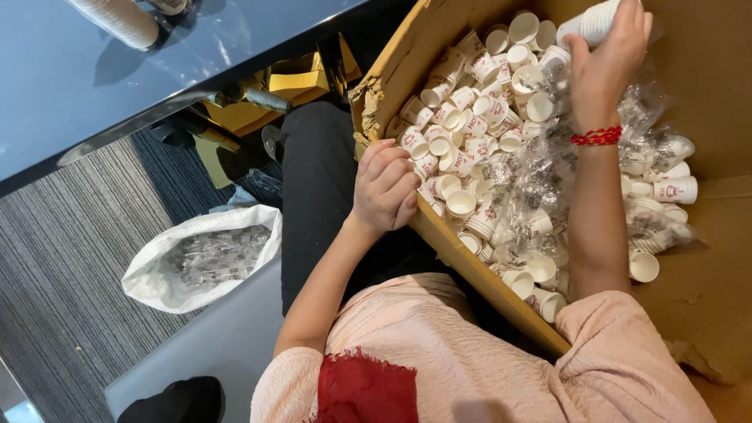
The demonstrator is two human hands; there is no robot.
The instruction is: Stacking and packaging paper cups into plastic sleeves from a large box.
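Right hand (603, 66) fingers closed round cup stack (593, 21) at box (470, 270) far side. Left hand (385, 188) curled on near rim, grasp unclear. Risk: stack slips, scatters among loose cups (470, 125).

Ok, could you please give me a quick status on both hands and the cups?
Right hand gripping stack of small cups. Left hand curled on cardboard box edge. Clear wrappers tangled among loose cups.

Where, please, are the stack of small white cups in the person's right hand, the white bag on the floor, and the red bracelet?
stack of small white cups (591, 22), head view, on the stack's ribbed side.
white bag (157, 282), head view, on its folded white rim.
red bracelet (597, 137), head view, on the beads across the wrist.
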